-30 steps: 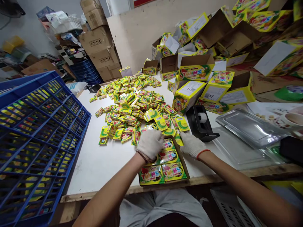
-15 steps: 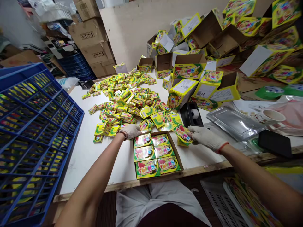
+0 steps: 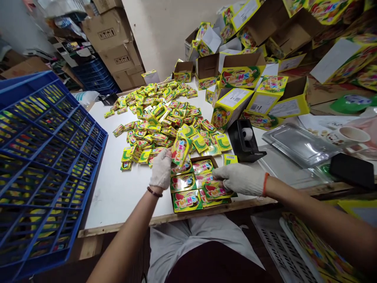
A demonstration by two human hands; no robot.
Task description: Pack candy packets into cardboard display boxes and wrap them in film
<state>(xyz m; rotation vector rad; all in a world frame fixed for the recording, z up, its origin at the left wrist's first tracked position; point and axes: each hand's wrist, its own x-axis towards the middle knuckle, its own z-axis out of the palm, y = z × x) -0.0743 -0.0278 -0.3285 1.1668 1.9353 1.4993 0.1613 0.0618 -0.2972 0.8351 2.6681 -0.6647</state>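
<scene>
My left hand [image 3: 161, 169], in a white knit glove, grips a small yellow-green candy box [image 3: 180, 150] tilted up above the far left corner of an open carton [image 3: 212, 159]. My right hand [image 3: 240, 179], gloved too, holds another candy box [image 3: 216, 190] over the carton's near right part. Inside the carton, boxes lie in two columns with their printed "TWINS" faces up, such as one candy box [image 3: 183, 182] on the left. Behind the carton spreads a heap of loose candy boxes [image 3: 165, 122]. Fingertips of both hands are partly hidden.
A blue plastic crate [image 3: 53, 165] full of candy boxes leans at the left. Right of the heap stand a black tape dispenser [image 3: 244, 143], open display cartons [image 3: 240, 76], a clear plastic tray [image 3: 297, 143], a cup [image 3: 350, 136] and a black phone-like slab [image 3: 352, 169].
My left hand has lifted a candy box from the heap's near edge. My right hand has brought its box leftward over the carton. The view has shifted slightly.
</scene>
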